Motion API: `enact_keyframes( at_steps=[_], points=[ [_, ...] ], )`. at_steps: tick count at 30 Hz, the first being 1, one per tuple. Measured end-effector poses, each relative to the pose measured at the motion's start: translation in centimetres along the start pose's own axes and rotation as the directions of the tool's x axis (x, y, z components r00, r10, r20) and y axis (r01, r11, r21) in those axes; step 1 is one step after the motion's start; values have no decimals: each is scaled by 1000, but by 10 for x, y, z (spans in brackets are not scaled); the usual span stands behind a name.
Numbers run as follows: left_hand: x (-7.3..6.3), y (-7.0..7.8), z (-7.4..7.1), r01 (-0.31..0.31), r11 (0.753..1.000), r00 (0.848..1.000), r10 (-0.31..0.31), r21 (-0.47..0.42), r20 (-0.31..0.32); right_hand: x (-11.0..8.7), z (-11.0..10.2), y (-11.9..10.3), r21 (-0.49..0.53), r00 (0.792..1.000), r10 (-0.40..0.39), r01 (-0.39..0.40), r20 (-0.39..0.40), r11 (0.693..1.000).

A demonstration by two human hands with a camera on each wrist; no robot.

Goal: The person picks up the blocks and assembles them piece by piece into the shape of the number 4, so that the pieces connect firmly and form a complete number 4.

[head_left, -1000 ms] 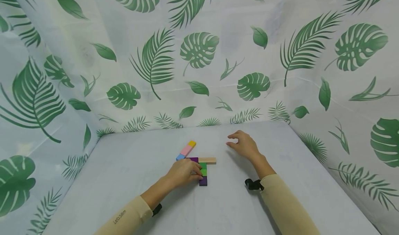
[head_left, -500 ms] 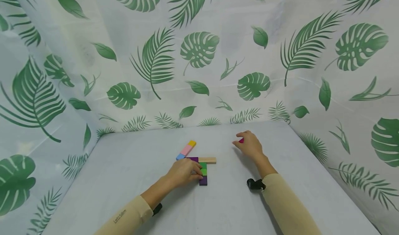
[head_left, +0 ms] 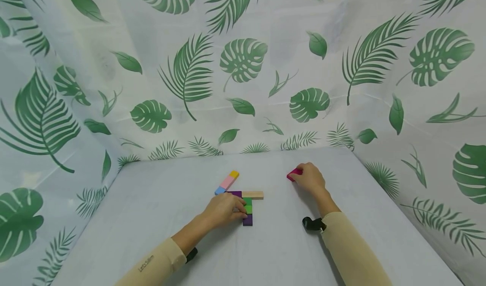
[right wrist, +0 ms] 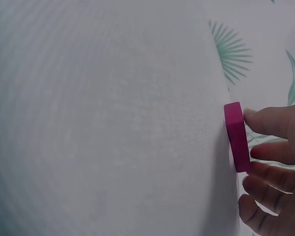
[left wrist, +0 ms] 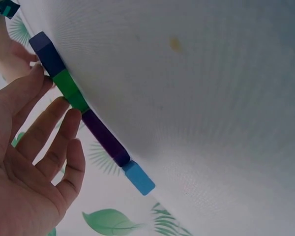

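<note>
In the head view my left hand [head_left: 224, 211] lies at the left side of a column of small blocks. Its thumb and fingers touch or nearly touch the green blocks [head_left: 247, 202]. A dark purple block [head_left: 247, 220] forms the column's near end; another purple block [head_left: 234, 193] and a natural wood block [head_left: 253, 195] lie across its far end. The left fingers are loosely bent in the left wrist view. My right hand [head_left: 311, 179] is at a magenta block [head_left: 293, 174] on the table, thumb and fingers pinching it. The right wrist view shows this magenta block [right wrist: 237, 136] at the fingertips.
A slanting row of a yellow block [head_left: 234, 174], a pink block [head_left: 228, 182] and a blue block [head_left: 220, 190] lies beyond the left hand. The pale table [head_left: 159, 210] meets a leaf-print curtain [head_left: 243, 121] at its back and sides.
My right hand has shifted right and slightly nearer. The magenta block, hidden a second ago, has come into view at its fingers. The left hand and other blocks have not moved.
</note>
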State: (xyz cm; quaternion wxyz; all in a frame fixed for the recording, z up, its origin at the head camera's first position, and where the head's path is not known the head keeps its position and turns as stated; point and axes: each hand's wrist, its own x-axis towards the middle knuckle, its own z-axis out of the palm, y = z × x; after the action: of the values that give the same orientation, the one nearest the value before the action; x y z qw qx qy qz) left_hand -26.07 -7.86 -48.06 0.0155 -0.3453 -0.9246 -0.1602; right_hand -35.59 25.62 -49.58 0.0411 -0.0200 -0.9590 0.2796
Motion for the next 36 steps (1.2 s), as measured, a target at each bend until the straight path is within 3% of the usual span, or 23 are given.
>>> enact_keyframes(
  at_steps=[19,36],
  points=[
    [0,3,1,18,1000,1000,-18,1,10,-4,-1,2,20,999,-34,35,-34,999],
    [0,4,-1,22,1000,1000,-22,11,14,-1,10,-18,38,997,-60,59,39,998]
  ],
)
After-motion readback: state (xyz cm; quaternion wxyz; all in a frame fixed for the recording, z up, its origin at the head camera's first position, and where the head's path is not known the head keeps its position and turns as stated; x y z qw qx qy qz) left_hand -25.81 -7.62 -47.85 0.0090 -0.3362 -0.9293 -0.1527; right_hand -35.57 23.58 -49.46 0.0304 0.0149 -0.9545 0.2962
